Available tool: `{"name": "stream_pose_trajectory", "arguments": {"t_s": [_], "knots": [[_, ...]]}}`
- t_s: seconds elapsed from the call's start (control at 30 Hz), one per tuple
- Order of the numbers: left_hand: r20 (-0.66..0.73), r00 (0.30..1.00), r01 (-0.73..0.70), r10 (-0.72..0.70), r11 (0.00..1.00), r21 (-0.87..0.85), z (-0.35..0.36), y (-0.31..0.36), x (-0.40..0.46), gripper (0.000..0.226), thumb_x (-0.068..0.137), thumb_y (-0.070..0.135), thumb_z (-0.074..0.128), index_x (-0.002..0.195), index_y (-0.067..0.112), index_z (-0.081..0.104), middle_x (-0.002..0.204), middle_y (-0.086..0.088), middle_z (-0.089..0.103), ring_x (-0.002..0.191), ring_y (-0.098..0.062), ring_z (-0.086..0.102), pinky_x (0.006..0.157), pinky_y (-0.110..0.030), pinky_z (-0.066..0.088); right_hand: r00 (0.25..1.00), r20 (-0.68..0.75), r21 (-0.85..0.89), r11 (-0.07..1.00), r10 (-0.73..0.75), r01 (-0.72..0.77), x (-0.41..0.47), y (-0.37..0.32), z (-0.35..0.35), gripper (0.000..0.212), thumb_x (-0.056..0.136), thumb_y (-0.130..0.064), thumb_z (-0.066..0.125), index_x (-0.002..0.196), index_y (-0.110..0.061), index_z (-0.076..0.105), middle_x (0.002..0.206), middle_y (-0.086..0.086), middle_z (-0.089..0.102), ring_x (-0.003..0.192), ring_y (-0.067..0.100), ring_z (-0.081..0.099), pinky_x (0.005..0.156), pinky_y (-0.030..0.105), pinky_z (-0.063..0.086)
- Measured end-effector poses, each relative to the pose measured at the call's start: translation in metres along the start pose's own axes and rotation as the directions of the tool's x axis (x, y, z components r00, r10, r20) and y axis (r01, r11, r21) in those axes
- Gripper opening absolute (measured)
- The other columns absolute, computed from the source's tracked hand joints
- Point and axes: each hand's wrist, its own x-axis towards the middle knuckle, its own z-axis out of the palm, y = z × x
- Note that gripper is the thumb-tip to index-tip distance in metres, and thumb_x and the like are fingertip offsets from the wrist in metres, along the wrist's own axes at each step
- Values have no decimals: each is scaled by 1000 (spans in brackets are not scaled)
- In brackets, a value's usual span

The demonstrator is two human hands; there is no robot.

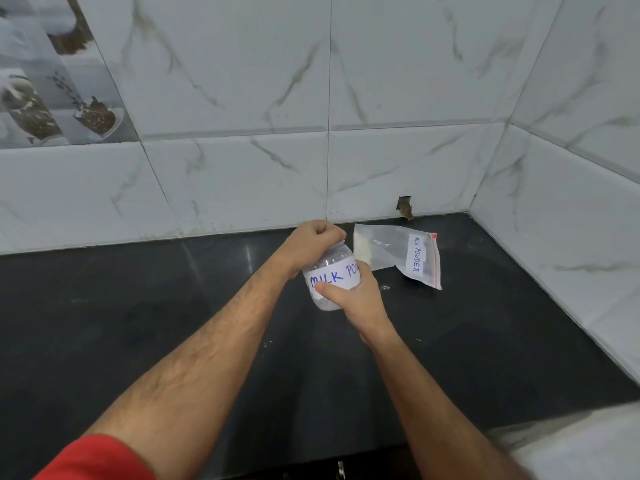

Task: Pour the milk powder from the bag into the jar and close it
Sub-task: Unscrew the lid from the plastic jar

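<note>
A clear plastic jar (pixel 330 277) with a white paper label reading "MILK POW..." is held over the black counter, tilted a little. My right hand (pixel 360 296) wraps around its body from the right. My left hand (pixel 317 240) is closed over the jar's top, hiding the lid. A thin layer of white powder shows at the jar's bottom. Behind it to the right, a clear zip bag (pixel 398 252) labelled "MILK POWDER" lies flat on the counter with a little powder in its left corner.
The black counter (pixel 173 323) runs to white marble-look tiled walls at the back and right. A small hole (pixel 404 204) is in the back wall just above the counter. A pale surface (pixel 588 452) shows at the bottom right.
</note>
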Motion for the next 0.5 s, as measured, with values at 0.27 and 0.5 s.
{"name": "stream_pose_trajectory", "arguments": {"t_s": [0.27, 0.5], "knots": [[43, 998, -46, 44, 998, 46, -16, 21, -7, 42, 92, 47, 62, 100, 6, 69, 89, -7, 74, 77, -14, 67, 81, -35, 55, 997, 55, 21, 998, -63, 62, -6, -14, -1, 68, 77, -23, 86, 132, -25, 46, 114, -8, 65, 105, 12, 67, 74, 25, 60], [151, 989, 26, -4, 990, -142, -33, 1, -17, 23, 97, 17, 59, 120, 18, 59, 118, -3, 67, 110, -16, 63, 102, -29, 48, 999, -17, -23, 999, -43, 42, -5, -2, -11, 74, 70, -20, 90, 130, -24, 47, 115, -8, 65, 102, 7, 65, 71, 17, 55]]}}
